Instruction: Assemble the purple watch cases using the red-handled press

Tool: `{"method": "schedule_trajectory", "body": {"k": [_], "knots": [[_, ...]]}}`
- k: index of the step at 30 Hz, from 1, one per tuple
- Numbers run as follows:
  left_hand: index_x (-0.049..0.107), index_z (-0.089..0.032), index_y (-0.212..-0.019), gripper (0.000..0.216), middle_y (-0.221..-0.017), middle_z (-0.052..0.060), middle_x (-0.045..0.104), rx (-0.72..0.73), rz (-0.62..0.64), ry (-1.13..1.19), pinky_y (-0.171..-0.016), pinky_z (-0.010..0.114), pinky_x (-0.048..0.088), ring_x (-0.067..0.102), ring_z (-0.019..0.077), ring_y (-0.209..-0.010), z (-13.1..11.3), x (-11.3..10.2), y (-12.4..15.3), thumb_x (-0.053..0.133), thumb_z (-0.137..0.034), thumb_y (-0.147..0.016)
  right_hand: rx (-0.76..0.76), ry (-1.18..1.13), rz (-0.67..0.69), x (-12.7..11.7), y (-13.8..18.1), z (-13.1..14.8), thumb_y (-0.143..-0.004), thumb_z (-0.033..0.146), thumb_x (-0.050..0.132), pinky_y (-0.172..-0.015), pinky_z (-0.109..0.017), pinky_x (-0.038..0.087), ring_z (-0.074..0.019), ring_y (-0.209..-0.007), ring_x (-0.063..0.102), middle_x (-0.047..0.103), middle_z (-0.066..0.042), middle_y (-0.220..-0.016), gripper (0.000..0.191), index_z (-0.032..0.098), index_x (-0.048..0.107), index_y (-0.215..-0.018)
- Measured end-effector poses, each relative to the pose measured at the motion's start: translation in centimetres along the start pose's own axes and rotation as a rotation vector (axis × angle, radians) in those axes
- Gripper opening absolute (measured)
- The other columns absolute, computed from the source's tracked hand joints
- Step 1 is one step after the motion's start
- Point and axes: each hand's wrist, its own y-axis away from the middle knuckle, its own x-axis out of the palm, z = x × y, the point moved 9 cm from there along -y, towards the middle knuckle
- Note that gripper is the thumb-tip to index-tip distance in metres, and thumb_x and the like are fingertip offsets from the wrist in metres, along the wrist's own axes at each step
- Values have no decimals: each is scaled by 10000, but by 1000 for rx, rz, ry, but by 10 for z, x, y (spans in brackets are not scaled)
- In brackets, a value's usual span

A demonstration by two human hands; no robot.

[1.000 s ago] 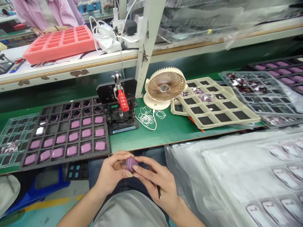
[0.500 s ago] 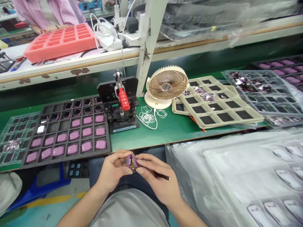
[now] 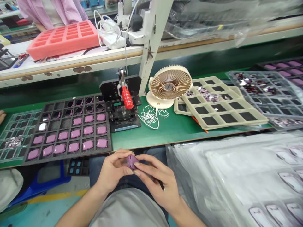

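Over my lap, just below the bench edge, both hands hold a small purple watch case (image 3: pixel 132 161). My left hand (image 3: pixel 114 170) grips its left side between thumb and fingers. On the right side, my right hand (image 3: pixel 156 176) presses the case with thumb and fingertips. A thin dark stick-like tool (image 3: pixel 161 184) is tucked in the same hand; its kind I cannot make out. The case's two halves lie together, with a dark seam between them, and its inside is hidden.
A black foam tray (image 3: pixel 71 130) with purple cases and dark-screened pieces lies left. Beside it stand a red-handled toggle clamp press (image 3: pixel 127 98) and a cream fan (image 3: pixel 169 85). Beige trays (image 3: pixel 213 104) lie right, above plastic-wrapped sheets (image 3: pixel 227 164). Another person's hand (image 3: pixel 2 116) shows far left.
The purple case stood partly open with its inside showing; its halves now lie together. The dark tool has swung to a steeper angle. Another person's hand has appeared at the left edge.
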Motion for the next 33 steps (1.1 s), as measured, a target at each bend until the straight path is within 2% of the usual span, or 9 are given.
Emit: {"method": "schedule_trajectory", "body": {"k": [4, 8, 12, 16, 19, 23, 26, 30, 33], "knots": [[857, -278, -1091, 462, -1150, 83, 755, 21, 17, -16, -927, 342, 599, 725, 237, -1055, -2, 0, 0, 1011, -249, -656, -45, 54, 22, 1, 1, 3, -954, 129, 740, -680, -279, 630, -170, -825, 749, 751, -99, -1207, 309, 286, 813, -1210], [857, -276, -1099, 470, -1140, 87, 759, 47, 28, -42, -962, 331, 579, 711, 237, -1092, -5, 0, 0, 1013, -257, -656, -76, 133, 52, 1, 3, 5, -980, 152, 709, -626, -262, 595, -119, -698, 685, 733, -87, -1255, 353, 328, 789, -1275], [857, -275, -1097, 470, -1140, 96, 753, 36, 16, -55, -905, 331, 599, 712, 249, -1082, -4, -2, 0, 1013, -267, -654, -99, 180, 57, 2, 6, 5, -991, 154, 689, -576, -249, 551, -88, -614, 596, 722, -69, -1263, 403, 366, 757, -1326], [862, -272, -1084, 489, -1116, 104, 751, 43, -1, -70, -849, 334, 615, 715, 262, -1061, -3, -4, 0, 1027, -289, -624, -130, 259, 64, 5, 7, 6, -1010, 162, 662, -544, -232, 510, -76, -600, 585, 718, -81, -1258, 371, 345, 754, -1320], [867, -263, -1065, 489, -1089, 95, 751, 49, -22, -75, -898, 358, 612, 718, 252, -1028, -3, -6, 0, 1034, -293, -607, -181, 333, 78, 10, 9, 8, -1009, 149, 650, -511, -212, 468, -64, -592, 581, 707, -97, -1281, 375, 313, 736, -1336], [844, -272, -1155, 410, -1252, 120, 718, 31, 6, -71, -1006, 447, 596, 692, 292, -1151, -1, -2, 4, 946, -308, -760, -216, 358, 77, 19, 15, 3, -1001, 81, 604, -567, -210, 512, -74, -663, 645, 666, -123, -1380, 469, 292, 668, -1415], [818, -271, -1210, 351, -1329, 116, 705, 81, -44, -131, -1075, 399, 550, 647, 282, -1265, -2, -2, 8, 863, -301, -863, -230, 367, 51, 25, 16, 0, -1000, 60, 606, -653, -227, 561, -117, -811, 718, 660, -115, -1405, 497, 303, 632, -1432], [833, -253, -1121, 246, -1067, 81, 805, 14, -198, -65, -922, 324, 600, 757, 206, -966, 9, -15, 10, 851, -302, -881, -51, 268, 20, 23, 6, -14, -994, 246, 715, -742, -278, 581, -219, -1070, 720, 696, -124, -1260, 401, 233, 587, -1373], [852, -226, -1022, 238, -950, 73, 821, 31, -197, 42, -852, 295, 608, 764, 192, -878, 8, -16, 7, 917, -296, -804, 29, 268, 164, 31, -3, -19, -1027, 322, 662, -646, -267, 488, -184, -877, 696, 693, -70, -1038, 189, 219, 620, -1181]]}}
